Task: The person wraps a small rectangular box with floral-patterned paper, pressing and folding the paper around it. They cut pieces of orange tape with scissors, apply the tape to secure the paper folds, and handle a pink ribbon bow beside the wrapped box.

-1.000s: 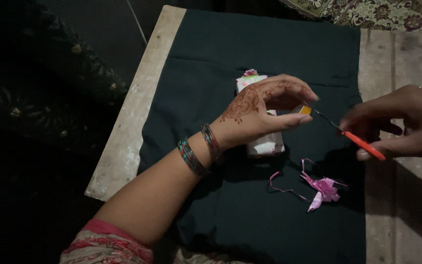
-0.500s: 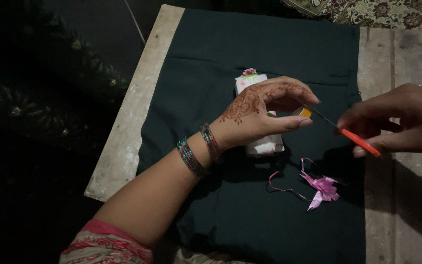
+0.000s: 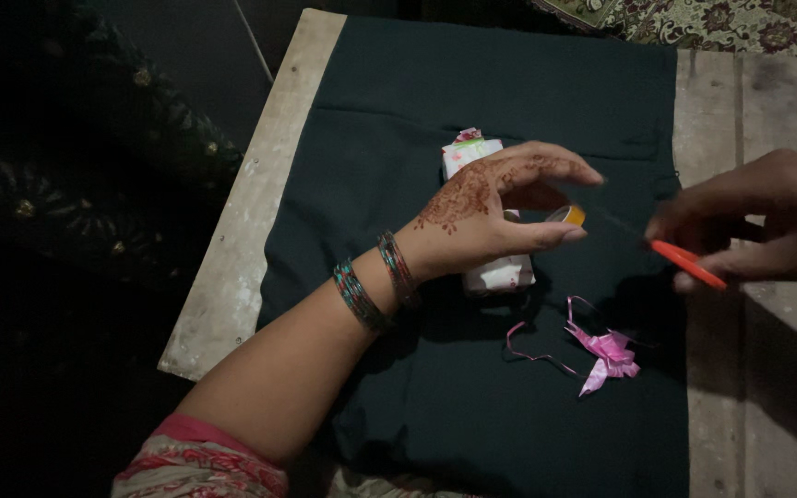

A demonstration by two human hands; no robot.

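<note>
I'm holding the tape roll (image 3: 568, 215) in my left hand (image 3: 500, 207) above the wrapped parcel (image 3: 489, 267), fingers loosely curled; my right hand (image 3: 767, 226) is gripping orange scissors (image 3: 684, 263) beside it, cutting squarely, I judge.

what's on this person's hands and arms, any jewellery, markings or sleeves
The left hand carries a reddish-brown henna pattern on its back. Two beaded bangles, green and red toned, ring the left wrist and forearm, and a short pink patterned sleeve shows near the elbow. The right hand shows no ring, bangle or sleeve in view.
</note>
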